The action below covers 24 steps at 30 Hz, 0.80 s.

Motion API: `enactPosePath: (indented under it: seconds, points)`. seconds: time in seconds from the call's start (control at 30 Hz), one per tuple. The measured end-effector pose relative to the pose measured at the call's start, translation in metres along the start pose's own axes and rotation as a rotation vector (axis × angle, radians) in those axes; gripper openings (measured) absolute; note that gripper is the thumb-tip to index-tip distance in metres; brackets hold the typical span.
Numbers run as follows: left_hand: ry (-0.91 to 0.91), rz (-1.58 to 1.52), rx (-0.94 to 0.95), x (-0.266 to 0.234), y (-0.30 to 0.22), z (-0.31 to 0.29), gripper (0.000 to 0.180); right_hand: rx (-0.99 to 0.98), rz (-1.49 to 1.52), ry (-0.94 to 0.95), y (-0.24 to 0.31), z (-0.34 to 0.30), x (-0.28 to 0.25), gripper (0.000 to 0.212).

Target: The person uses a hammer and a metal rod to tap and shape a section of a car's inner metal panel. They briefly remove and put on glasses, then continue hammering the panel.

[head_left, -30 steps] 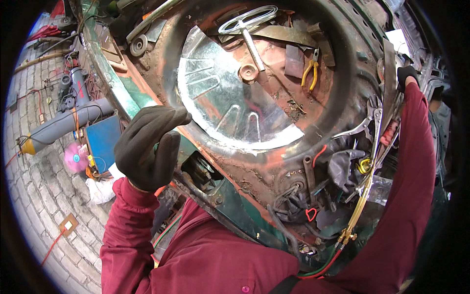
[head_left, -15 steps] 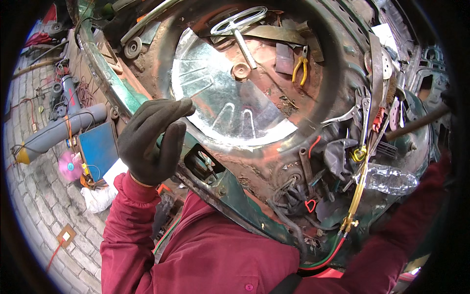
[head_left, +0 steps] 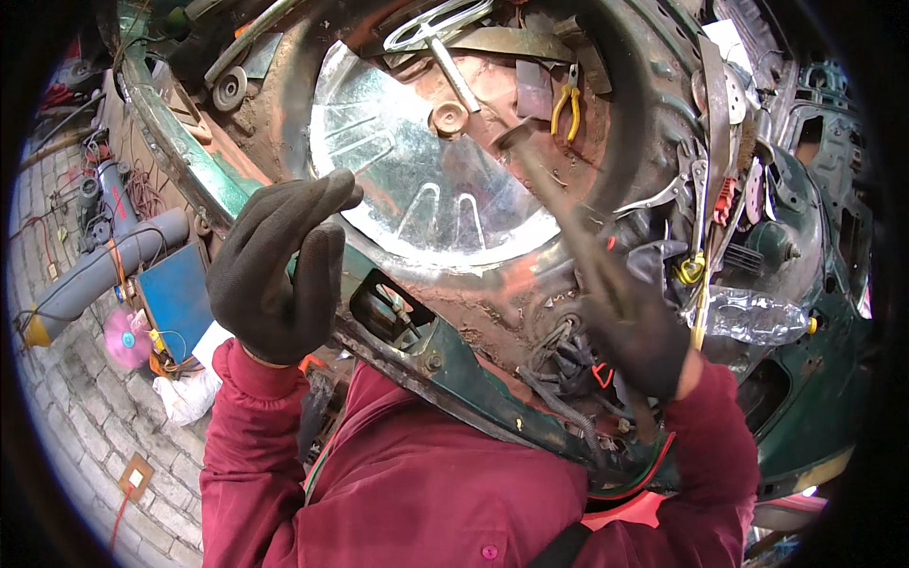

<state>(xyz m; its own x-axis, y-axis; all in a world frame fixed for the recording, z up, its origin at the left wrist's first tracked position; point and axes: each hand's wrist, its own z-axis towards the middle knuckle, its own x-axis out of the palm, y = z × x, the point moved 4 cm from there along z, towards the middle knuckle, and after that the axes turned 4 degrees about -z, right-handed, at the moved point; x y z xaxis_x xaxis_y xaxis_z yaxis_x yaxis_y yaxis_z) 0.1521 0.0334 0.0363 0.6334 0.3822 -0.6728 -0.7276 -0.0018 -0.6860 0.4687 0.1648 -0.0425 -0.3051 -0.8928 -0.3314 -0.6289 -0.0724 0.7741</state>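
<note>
My left hand (head_left: pixel 275 270), in a dark glove, is raised over the green body edge with fingers bent forward, a gap between fingers and thumb, and nothing visible in it. My right hand (head_left: pixel 639 336), also gloved and blurred, is closed round the handle of a hammer (head_left: pixel 568 213). The hammer's small head points up and left, over the lower right side of a cut round sheet of shiny metal (head_left: pixel 436 213). That sheet lies in a rusty round well, with pressed loop-shaped ridges across it. A small round brown disc (head_left: pixel 449 118) rests at its upper edge.
Beyond the sheet lie yellow-handled pliers (head_left: pixel 566 106), a coil of wire (head_left: pixel 431 28) and a metal tube (head_left: pixel 454 76). Locking pliers (head_left: pixel 677 185) and a clear plastic bottle (head_left: pixel 757 317) are at the right. A grey cylinder (head_left: pixel 114 260) and a blue panel (head_left: pixel 178 298) stand left.
My right hand has swung in from the far right with the hammer, which now reaches over the well. My left hand keeps its bent pose. The whole view has shifted slightly.
</note>
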Motion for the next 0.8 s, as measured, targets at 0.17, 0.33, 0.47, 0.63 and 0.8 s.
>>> enactPosePath:
  seconds: [0.17,0.33,0.47,0.63,0.8]
  points:
    - [-0.009,-0.027,-0.020,-0.001,-0.001,0.000,0.029,0.092,0.047,0.336,-0.016,0.030,0.075,0.058]
    - [-0.043,-0.031,0.053,0.000,0.003,0.002,0.033,0.298,-0.141,0.562,-0.004,0.063,0.104,0.047]
    - [-0.039,-0.024,0.068,-0.001,0.004,0.001,0.033,0.396,-0.106,0.609,0.011,0.076,0.109,0.049]
    - [-0.049,-0.043,0.076,0.000,0.006,-0.001,0.032,0.396,0.164,0.608,0.051,0.052,0.080,0.054]
    - [-0.026,-0.009,0.053,-0.001,0.005,0.001,0.031,-0.009,0.377,0.468,0.079,0.023,0.063,0.059]
